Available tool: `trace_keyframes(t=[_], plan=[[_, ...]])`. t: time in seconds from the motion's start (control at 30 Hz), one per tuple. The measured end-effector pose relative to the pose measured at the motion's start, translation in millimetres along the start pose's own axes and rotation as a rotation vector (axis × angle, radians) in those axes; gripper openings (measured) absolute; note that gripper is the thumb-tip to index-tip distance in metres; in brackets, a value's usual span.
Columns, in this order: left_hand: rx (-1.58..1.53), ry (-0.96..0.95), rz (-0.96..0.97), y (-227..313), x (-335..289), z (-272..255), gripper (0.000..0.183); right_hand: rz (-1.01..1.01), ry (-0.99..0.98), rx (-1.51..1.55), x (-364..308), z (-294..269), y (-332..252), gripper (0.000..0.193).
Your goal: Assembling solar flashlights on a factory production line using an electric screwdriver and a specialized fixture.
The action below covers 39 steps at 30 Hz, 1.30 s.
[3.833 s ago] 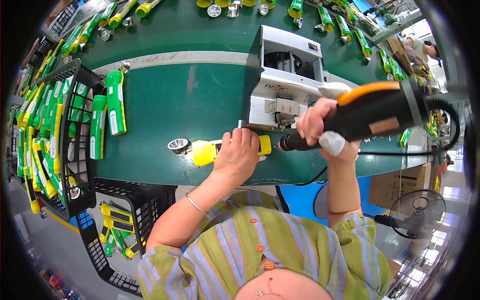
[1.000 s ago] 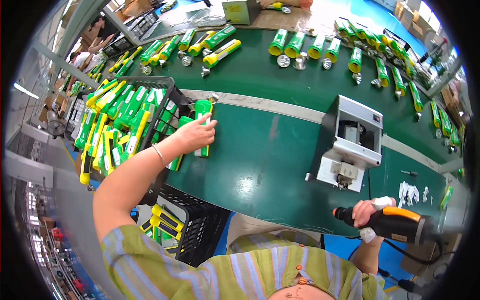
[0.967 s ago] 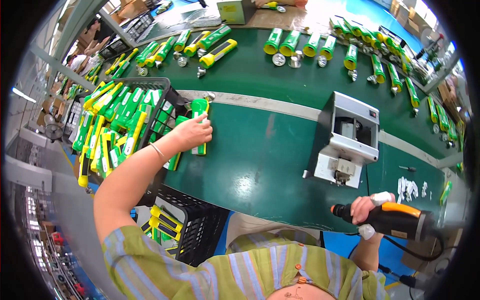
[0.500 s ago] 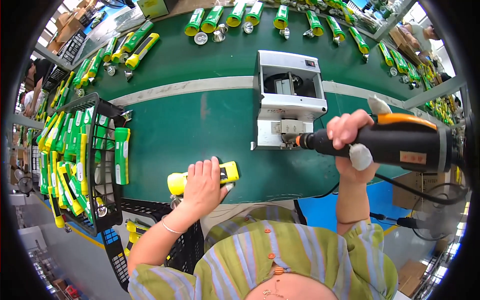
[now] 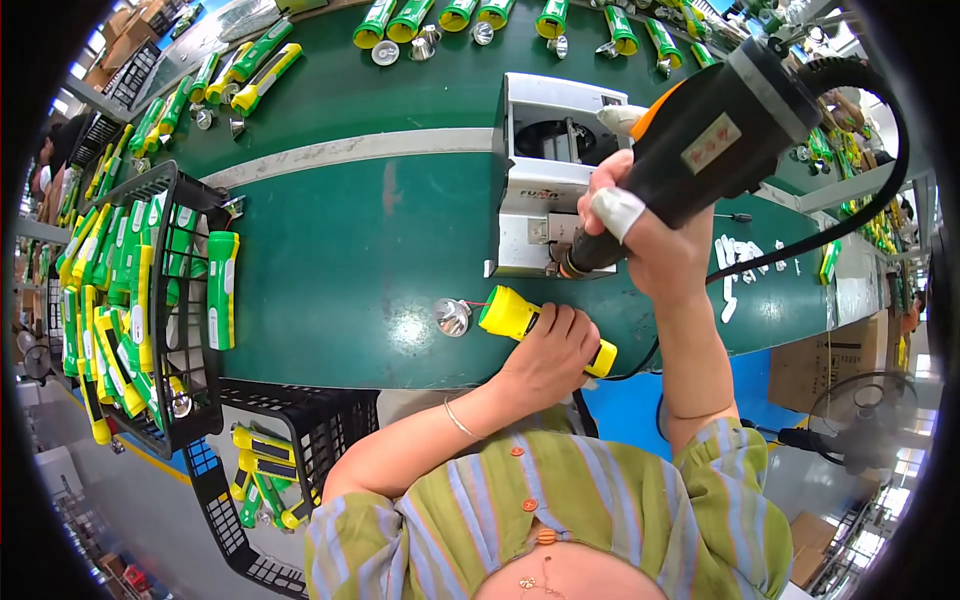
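Observation:
My left hand point(image 5: 552, 350) is closed over a yellow flashlight point(image 5: 508, 313) lying on the green bench. A shiny reflector point(image 5: 452, 317) hangs off its open head end by a thin red wire and rests on the bench. My right hand point(image 5: 655, 235), with white wrapping on its fingers, grips a thick black electric screwdriver point(image 5: 705, 145). The screwdriver's orange-ringed nose points down at the front of a silver screw feeder point(image 5: 545, 185). Its bit is hard to make out there.
On the left stands a black crate point(image 5: 195, 400) full of green and yellow flashlights. A lower black basket point(image 5: 330, 425) holds more. Flashlights with loose reflectors point(image 5: 385, 52) line the far belt. Small white pieces point(image 5: 735, 255) lie right of the feeder, under the screwdriver's black cable point(image 5: 890, 180).
My left hand has moved right with the flashlight, which is turned and shows its reflector on a wire. The screwdriver has swung to a steeper angle, its nose still at the feeder.

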<state>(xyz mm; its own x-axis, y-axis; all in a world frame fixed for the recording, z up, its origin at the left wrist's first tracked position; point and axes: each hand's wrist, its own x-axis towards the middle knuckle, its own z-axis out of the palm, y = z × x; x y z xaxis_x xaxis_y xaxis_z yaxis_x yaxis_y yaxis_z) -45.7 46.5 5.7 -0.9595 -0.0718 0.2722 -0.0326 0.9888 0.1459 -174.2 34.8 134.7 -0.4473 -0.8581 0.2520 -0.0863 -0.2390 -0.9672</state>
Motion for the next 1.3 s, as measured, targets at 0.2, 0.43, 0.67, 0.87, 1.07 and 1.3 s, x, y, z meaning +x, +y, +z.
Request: trace_keyframes(t=[0.2, 0.43, 0.67, 0.87, 1.07, 1.3], plan=[[-0.021, 0.066, 0.032, -1.9, -1.5, 11.2, 0.045, 0.059, -0.068, 0.173, -27.0, 10.5, 12.2, 0.013], [-0.034, 0.138, 0.012, -0.7, -5.2, 22.8, 0.04, 0.091, -0.083, 0.128, -35.6, 14.4, 28.7, 0.016], [-0.178, 0.133, -0.005, 0.6, -5.2, 33.2, 0.038, 0.129, -0.077, 0.141, -47.5, 16.6, 43.0, 0.016], [-0.211, 0.178, -0.009, 0.5, -6.2, 36.9, 0.039, 0.246, -0.2, 0.04, -45.0, 14.3, 37.2, 0.019], [-0.191, 0.17, 0.0, 1.4, -6.2, 36.8, 0.034, 0.212, -0.276, -0.098, -47.4, 9.5, 42.3, 0.019], [-0.194, 0.142, -0.001, -0.8, -4.6, 29.4, 0.038, -0.057, -0.133, 0.067, -48.4, 12.0, 26.0, 0.018]])
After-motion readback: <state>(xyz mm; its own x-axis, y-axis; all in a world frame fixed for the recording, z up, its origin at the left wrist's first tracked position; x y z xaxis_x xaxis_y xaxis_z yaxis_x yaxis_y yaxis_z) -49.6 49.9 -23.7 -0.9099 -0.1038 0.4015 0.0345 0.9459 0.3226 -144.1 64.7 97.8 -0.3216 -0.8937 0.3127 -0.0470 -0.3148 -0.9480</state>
